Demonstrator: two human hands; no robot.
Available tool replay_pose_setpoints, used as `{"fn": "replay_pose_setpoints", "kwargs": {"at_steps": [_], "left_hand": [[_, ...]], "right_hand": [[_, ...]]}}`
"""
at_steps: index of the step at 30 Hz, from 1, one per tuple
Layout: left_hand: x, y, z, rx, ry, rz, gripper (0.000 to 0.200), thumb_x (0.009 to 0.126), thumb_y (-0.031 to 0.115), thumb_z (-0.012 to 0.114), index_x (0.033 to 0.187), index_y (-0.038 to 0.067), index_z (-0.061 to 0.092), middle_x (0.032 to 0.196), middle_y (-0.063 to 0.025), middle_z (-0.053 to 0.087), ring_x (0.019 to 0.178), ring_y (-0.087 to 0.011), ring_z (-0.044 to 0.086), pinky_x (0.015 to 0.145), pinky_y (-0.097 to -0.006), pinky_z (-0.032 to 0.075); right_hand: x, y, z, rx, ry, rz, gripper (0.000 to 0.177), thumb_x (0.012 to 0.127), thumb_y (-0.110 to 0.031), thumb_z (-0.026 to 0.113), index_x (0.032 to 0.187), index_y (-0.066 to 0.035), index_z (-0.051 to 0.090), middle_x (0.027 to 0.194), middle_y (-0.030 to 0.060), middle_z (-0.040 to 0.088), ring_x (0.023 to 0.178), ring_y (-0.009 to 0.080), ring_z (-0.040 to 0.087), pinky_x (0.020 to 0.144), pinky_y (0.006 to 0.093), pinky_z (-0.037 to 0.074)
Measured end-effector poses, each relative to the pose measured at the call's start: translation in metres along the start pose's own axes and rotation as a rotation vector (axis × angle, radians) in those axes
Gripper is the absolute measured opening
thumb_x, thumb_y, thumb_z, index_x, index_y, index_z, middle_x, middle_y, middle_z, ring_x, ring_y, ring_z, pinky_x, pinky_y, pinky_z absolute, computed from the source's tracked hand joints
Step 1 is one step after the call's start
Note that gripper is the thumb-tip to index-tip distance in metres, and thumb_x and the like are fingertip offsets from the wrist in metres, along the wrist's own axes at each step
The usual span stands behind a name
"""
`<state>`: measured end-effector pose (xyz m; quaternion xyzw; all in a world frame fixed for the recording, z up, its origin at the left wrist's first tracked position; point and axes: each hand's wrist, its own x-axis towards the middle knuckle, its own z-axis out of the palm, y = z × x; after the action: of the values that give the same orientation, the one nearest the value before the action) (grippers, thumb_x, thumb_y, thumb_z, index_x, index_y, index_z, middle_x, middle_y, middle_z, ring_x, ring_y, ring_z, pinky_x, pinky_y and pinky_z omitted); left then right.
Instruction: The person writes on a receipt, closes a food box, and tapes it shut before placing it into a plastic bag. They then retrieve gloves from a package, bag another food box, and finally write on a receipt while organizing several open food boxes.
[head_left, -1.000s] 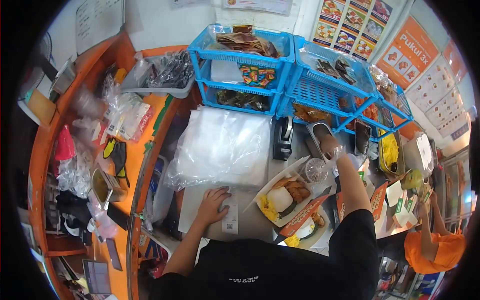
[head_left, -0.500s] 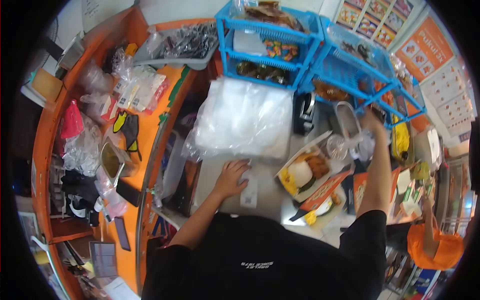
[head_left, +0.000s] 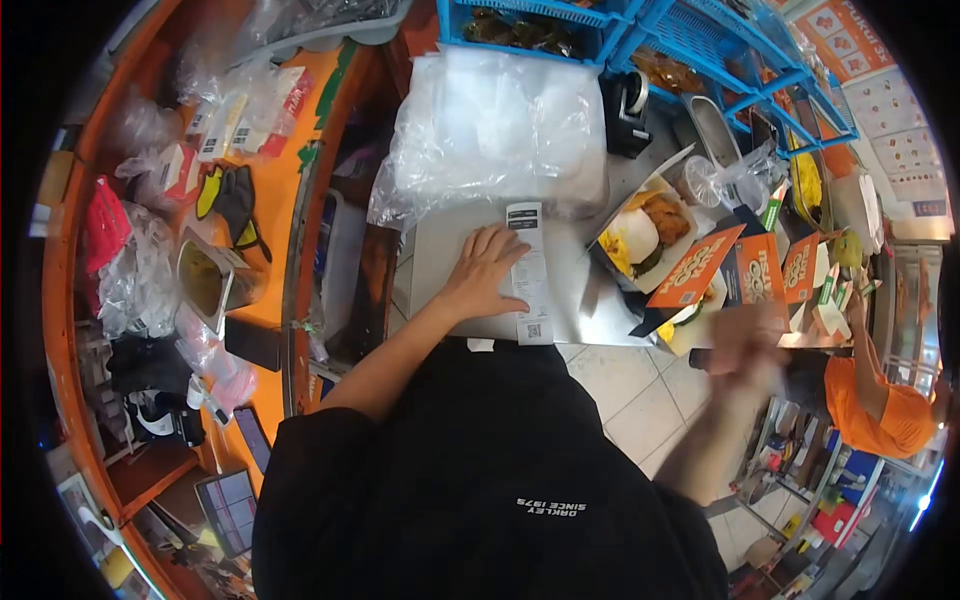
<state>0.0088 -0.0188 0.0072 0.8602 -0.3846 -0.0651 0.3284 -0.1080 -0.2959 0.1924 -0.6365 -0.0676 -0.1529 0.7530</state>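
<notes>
My left hand [head_left: 487, 272] lies flat with its fingers spread, its fingertips on the edge of a long printed receipt [head_left: 534, 285] on the metal counter [head_left: 580, 290]. My right hand [head_left: 745, 350] is smeared by motion beside the orange-and-black food boxes; its fingers cannot be made out. An open food box [head_left: 690, 262] holds white rice [head_left: 634, 228], fried chicken [head_left: 668, 216] and something yellow. Partly behind its orange flap, a second open box also shows yellow food [head_left: 666, 330]. Further orange boxes [head_left: 757, 270] stand to the right.
A stack of clear plastic bags [head_left: 500, 130] lies behind the receipt. A black tape dispenser [head_left: 628, 112], a metal tray [head_left: 713, 132] and blue racks [head_left: 700, 55] stand beyond. A person in orange [head_left: 880, 405] works at the right. An orange shelf [head_left: 285, 230] bounds the left.
My right hand has come back from near the plastic cups and metal tray toward my body. My left hand still rests by the receipt, which shows more fully. The view has tilted down.
</notes>
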Motion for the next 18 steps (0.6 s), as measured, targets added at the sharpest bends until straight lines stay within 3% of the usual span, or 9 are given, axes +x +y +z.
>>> {"fn": "replay_pose_setpoints", "kwargs": {"at_steps": [1, 2, 3, 5, 9, 11, 12, 15, 18], "left_hand": [[-0.002, 0.0, 0.001, 0.057, 0.041, 0.014, 0.075, 0.063, 0.043, 0.077, 0.124, 0.007, 0.052, 0.138, -0.0142, 0.04, 0.132, -0.0324, 0.03, 0.108, -0.048, 0.021], [-0.004, 0.0, 0.002, 0.114, 0.084, 0.028, 0.076, 0.063, 0.044, 0.077, 0.125, 0.007, 0.052, 0.139, -0.0139, 0.04, 0.134, -0.0327, 0.028, 0.109, -0.0484, 0.02], [-0.005, -0.005, 0.007, 0.107, 0.08, 0.027, 0.076, 0.063, 0.044, 0.077, 0.125, 0.007, 0.052, 0.139, -0.0139, 0.04, 0.134, -0.0327, 0.028, 0.109, -0.0484, 0.02], [-0.005, -0.018, 0.014, 0.138, 0.067, 0.057, 0.081, 0.063, 0.046, 0.077, 0.128, 0.006, 0.05, 0.14, -0.0122, 0.039, 0.136, -0.0309, 0.026, 0.11, -0.0471, 0.019], [-0.003, -0.015, 0.005, 0.072, 0.064, 0.013, 0.082, 0.062, 0.045, 0.077, 0.129, 0.007, 0.048, 0.139, -0.0108, 0.041, 0.135, -0.0288, 0.029, 0.11, -0.0456, 0.019], [-0.002, -0.013, 0.004, 0.086, 0.05, -0.002, 0.081, 0.063, 0.044, 0.077, 0.129, 0.007, 0.048, 0.138, -0.0103, 0.041, 0.134, -0.0273, 0.03, 0.11, -0.0443, 0.019], [-0.002, -0.013, 0.004, 0.085, 0.048, -0.005, 0.081, 0.063, 0.044, 0.077, 0.129, 0.007, 0.048, 0.138, -0.0103, 0.041, 0.134, -0.0273, 0.03, 0.11, -0.0443, 0.019], [-0.002, -0.014, 0.004, 0.069, 0.062, 0.003, 0.08, 0.062, 0.043, 0.077, 0.127, 0.007, 0.049, 0.138, -0.0103, 0.042, 0.134, -0.0275, 0.03, 0.11, -0.0443, 0.019], [-0.001, -0.014, 0.004, 0.052, 0.061, -0.008, 0.08, 0.062, 0.043, 0.078, 0.127, 0.007, 0.049, 0.138, -0.01, 0.042, 0.134, -0.0272, 0.031, 0.11, -0.0443, 0.02]], "right_hand": [[-0.017, 0.021, 0.036, -0.053, 0.139, 0.418, 0.046, 0.091, -0.052, 0.049, 0.097, -0.006, 0.047, 0.05, -0.0024, 0.037, 0.041, 0.0098, 0.035, 0.044, 0.0225, 0.026], [-0.028, 0.06, 0.041, 0.081, -0.007, 0.602, 0.057, 0.092, -0.06, 0.038, 0.106, -0.006, 0.047, 0.054, 0.0025, 0.046, 0.045, 0.0111, 0.042, 0.045, 0.023, 0.029], [-0.031, 0.086, 0.055, 0.058, -0.056, 0.704, 0.063, 0.091, -0.067, 0.026, 0.11, -0.008, 0.042, 0.057, 0.0055, 0.051, 0.049, 0.0139, 0.049, 0.048, 0.0232, 0.033], [-0.039, 0.142, 0.064, 0.163, -0.051, 0.75, 0.06, 0.093, -0.064, 0.026, 0.112, -0.009, 0.041, 0.07, 0.0073, 0.057, 0.057, 0.0125, 0.051, 0.051, 0.0233, 0.034], [-0.036, 0.211, 0.072, 0.021, 0.173, 0.619, 0.052, 0.099, -0.048, 0.028, 0.093, -0.003, 0.054, 0.079, 0.0075, 0.059, 0.062, 0.0129, 0.055, 0.054, 0.0227, 0.042], [-0.025, 0.215, 0.083, 0.027, 0.298, 0.52, 0.037, 0.099, -0.031, 0.042, 0.085, 0.001, 0.056, 0.078, 0.0077, 0.06, 0.066, 0.0129, 0.059, 0.057, 0.0241, 0.047], [-0.023, 0.218, 0.086, 0.028, 0.297, 0.523, 0.037, 0.099, -0.031, 0.042, 0.085, 0.001, 0.056, 0.078, 0.0077, 0.06, 0.066, 0.0129, 0.059, 0.057, 0.0241, 0.047], [-0.022, 0.227, 0.088, -0.149, 0.247, 0.423, 0.011, 0.084, -0.003, 0.063, 0.08, 0.001, 0.054, 0.069, 0.0063, 0.059, 0.061, 0.0103, 0.059, 0.055, 0.0219, 0.048], [-0.026, 0.237, 0.089, -0.216, 0.31, 0.35, 0.013, 0.084, -0.005, 0.064, 0.079, 0.0, 0.053, 0.067, 0.0054, 0.058, 0.059, 0.0088, 0.057, 0.054, 0.0211, 0.046]]}}
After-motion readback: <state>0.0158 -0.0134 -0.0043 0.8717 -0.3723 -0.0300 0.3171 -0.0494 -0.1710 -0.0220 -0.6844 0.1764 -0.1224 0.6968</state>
